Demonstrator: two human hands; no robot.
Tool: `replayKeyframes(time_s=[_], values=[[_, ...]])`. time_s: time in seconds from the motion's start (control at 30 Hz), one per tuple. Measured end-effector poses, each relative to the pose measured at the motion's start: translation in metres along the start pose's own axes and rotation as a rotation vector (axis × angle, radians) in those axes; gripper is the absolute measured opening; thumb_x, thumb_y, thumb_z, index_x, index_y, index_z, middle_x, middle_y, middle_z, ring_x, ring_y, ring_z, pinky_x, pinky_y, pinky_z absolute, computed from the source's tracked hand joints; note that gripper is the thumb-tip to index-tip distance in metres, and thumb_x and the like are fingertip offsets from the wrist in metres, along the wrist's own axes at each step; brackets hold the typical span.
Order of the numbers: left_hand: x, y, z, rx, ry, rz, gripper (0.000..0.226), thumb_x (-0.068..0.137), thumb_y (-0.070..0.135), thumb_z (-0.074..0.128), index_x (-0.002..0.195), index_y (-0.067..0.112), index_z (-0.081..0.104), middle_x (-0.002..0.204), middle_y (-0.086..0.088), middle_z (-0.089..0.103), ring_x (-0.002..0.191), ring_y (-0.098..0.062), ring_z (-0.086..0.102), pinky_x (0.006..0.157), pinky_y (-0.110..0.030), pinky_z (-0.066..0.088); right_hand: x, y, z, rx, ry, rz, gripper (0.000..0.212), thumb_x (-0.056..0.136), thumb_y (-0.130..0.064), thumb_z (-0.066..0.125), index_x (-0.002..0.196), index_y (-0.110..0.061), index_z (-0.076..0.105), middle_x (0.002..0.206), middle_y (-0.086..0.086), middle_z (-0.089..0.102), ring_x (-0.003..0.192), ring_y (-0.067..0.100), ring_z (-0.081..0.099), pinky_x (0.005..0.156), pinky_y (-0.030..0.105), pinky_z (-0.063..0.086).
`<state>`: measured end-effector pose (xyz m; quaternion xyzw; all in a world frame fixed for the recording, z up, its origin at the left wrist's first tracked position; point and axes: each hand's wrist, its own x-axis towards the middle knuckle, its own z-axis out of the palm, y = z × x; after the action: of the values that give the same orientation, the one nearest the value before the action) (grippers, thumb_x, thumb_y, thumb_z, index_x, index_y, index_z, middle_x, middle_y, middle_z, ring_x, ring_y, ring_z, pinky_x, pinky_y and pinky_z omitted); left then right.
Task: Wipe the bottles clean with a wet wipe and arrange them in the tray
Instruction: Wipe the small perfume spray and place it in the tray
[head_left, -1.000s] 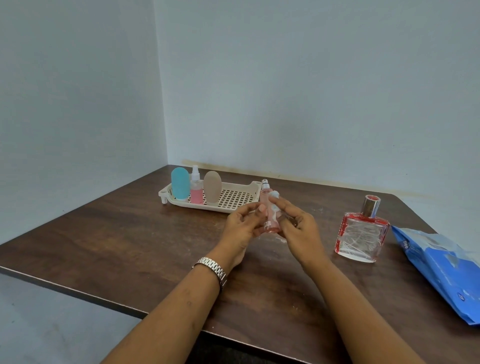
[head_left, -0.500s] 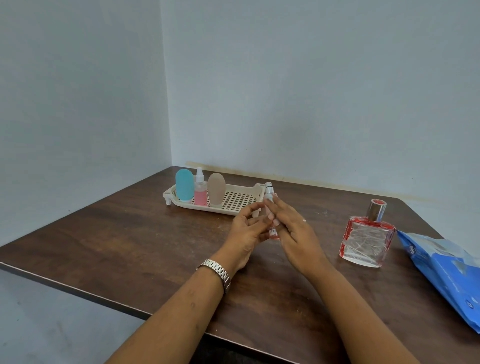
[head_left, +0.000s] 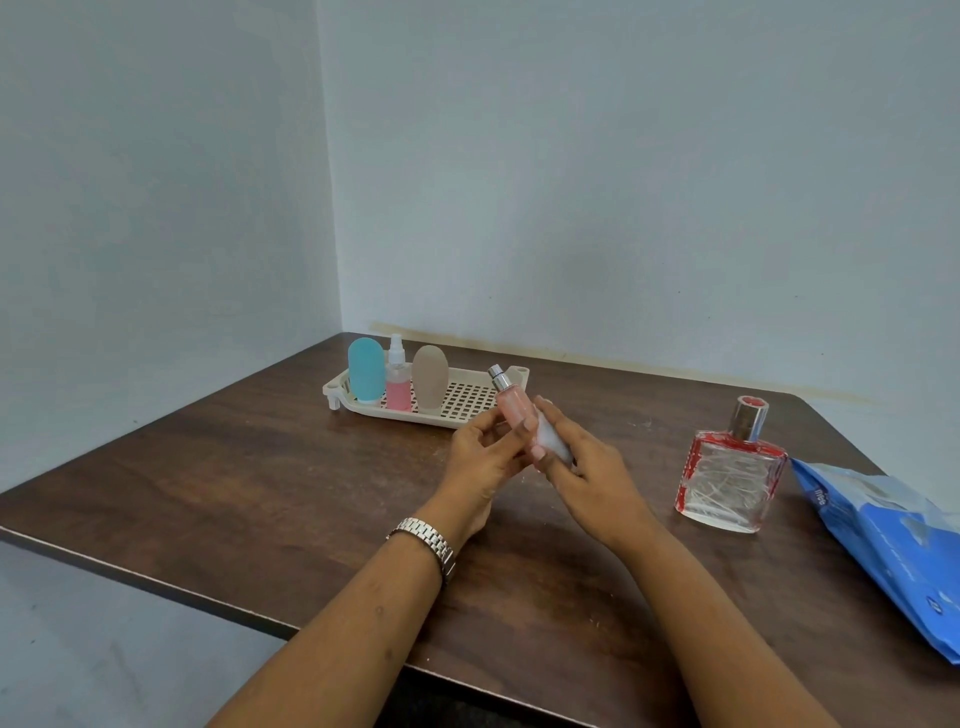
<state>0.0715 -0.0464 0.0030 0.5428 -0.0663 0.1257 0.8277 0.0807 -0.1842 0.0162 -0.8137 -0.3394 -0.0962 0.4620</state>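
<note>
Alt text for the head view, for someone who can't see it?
The left hand holds a slim pink bottle over the table; the right hand presses a white wipe to it. Three bottles stand in the tray behind; a perfume bottle and blue wipes pack sit at right.

Bottles (head_left: 398, 387) block the tray's (head_left: 470, 422) left end; its right half lies open.

We see a dark wooden bench (head_left: 249, 499) set into the corner of two pale blue-grey walls (head_left: 649, 171), grey floor (head_left: 78, 649) beside it.
</note>
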Motion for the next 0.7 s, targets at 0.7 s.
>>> replayKeyframes(time_s=[0.7], values=[[0.0027,-0.0074,0.0032,0.182,0.079,0.138,0.040,0.085,0.013,0.069,0.116,0.032,0.051,0.108,-0.010,0.067,0.109,-0.027,0.063,0.094,-0.040,0.053,0.0056,0.0025,0.0030,0.690,0.214,0.609,0.020,0.088,-0.017,0.061,0.097,0.000,0.065,0.085,0.015,0.069,0.073,0.017,0.068,0.066,0.026,0.058]])
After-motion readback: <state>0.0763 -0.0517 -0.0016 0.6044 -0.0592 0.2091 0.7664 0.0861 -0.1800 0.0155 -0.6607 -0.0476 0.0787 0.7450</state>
